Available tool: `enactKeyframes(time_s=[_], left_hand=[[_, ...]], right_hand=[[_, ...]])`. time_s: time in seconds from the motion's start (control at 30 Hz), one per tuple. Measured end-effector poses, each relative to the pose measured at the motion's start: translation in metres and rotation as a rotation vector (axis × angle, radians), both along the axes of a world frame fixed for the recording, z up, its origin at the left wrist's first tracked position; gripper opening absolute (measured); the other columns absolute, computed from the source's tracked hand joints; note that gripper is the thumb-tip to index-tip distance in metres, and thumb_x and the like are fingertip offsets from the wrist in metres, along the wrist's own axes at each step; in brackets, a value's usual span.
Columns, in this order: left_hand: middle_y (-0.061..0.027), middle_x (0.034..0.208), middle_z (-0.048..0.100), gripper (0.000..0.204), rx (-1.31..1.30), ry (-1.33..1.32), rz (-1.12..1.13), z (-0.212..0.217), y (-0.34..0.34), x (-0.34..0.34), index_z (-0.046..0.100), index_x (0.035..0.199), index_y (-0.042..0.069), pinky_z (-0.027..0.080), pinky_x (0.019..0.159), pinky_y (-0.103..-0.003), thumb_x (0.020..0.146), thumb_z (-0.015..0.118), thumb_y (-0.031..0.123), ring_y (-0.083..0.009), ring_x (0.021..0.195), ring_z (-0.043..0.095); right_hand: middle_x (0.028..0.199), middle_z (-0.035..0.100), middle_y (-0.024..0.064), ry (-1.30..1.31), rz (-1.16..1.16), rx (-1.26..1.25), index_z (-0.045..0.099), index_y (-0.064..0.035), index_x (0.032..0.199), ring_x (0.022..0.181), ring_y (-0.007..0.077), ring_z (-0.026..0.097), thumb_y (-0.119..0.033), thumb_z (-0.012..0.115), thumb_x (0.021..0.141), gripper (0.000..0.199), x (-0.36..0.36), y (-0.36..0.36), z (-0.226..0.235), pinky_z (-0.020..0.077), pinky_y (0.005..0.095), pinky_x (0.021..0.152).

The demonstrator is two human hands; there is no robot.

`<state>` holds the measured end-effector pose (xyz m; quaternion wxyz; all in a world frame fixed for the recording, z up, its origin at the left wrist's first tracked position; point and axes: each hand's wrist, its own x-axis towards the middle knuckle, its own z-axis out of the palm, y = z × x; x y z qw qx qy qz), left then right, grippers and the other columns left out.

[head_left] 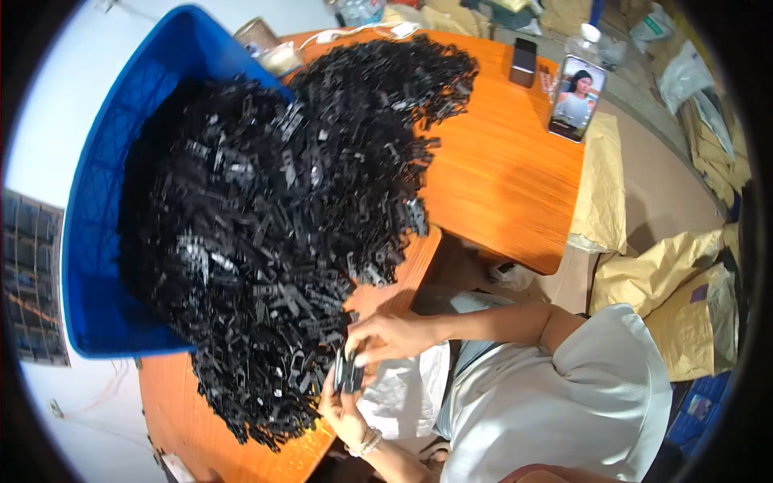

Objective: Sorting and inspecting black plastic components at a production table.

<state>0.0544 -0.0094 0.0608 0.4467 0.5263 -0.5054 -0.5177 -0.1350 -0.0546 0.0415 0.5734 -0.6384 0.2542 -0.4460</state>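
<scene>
My left hand (pixel 345 414) and my right hand (pixel 393 335) meet at the table's near edge, fingers closed around a small bundle of black plastic pieces (pixel 349 375). The pieces look flat and narrow, lined up side by side; their exact kind is too small to tell. Right beside my hands lies a large heap of similar loose black plastic pieces (pixel 282 266). The heap spills from a tipped blue plastic bin (pixel 101 241) across the wooden table (pixel 507 189). Below the hands, a white plastic bag (pixel 407 394) rests against my lap.
A phone (pixel 576 98) showing a person leans against a clear bottle (pixel 589 44) at the far right. Nearby stands a small dark box (pixel 523 62). A white cable (pixel 354 34) runs along the back edge. Yellowish sacks (pixel 660 274) sit on the floor at right.
</scene>
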Motion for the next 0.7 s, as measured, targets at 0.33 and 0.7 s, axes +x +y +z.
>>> enactKeyframes(time_s=[0.33, 0.7], left_hand=[[-0.0153, 0.099, 0.059, 0.045, 0.055, -0.097, -0.23, 0.016, 0.0, -0.016, 0.038, 0.121, -0.009, 0.046, 0.078, -0.027, 0.077, 0.044, -0.011, -0.019, 0.088, 0.058], [-0.0198, 0.092, 0.062, 0.033, -0.244, -0.476, -0.194, 0.017, 0.003, -0.019, 0.055, 0.104, -0.005, 0.047, 0.074, -0.031, 0.074, 0.063, 0.005, -0.0275, 0.083, 0.063]], right_hand=[[0.091, 0.06, 0.0126, 0.135, -0.408, -0.146, 0.059, -0.0012, 0.092, 0.088, 0.0284, 0.057, -0.002, 0.064, 0.071, 0.022, -0.008, 0.02, 0.013, 0.0442, 0.034, 0.078], [0.096, 0.055, 0.012, 0.155, -0.215, 0.01, 0.055, 0.0008, 0.104, 0.082, 0.0189, 0.057, 0.004, 0.062, 0.067, 0.038, -0.008, 0.02, 0.008, 0.0455, 0.0263, 0.074]])
